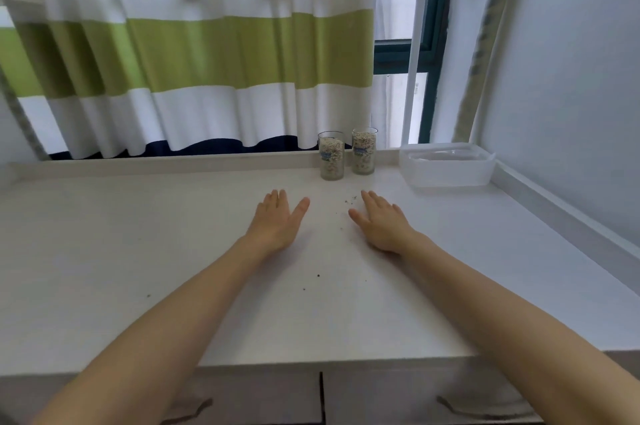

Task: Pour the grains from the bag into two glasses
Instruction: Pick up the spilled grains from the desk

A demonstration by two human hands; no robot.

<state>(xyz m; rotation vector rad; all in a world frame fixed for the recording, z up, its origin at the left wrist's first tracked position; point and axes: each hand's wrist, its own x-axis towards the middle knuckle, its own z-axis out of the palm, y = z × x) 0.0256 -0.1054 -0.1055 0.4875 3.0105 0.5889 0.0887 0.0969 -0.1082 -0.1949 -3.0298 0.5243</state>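
Behind the white countertop [173, 251] hangs a curtain [194, 54] striped white, green and dark blue, with a window frame [429, 44] showing to its right. On the counter's far right corner sits a clear plastic tub [446, 166], just beside the wall. Both bare forearms reach out over the counter, and the left hand [277, 220] and the right hand [381, 224] lie flat on it, palms down, fingers straight and released, holding nothing, a gap between them. Beyond the hands, near the back edge, two glasses stand upright close together: the left glass [331, 160] and the right glass [363, 155], each filled almost to the rim with pale grains. The bag cannot be seen. A few stray grains [349, 199] lie scattered on the counter just beside the right hand's fingertips.
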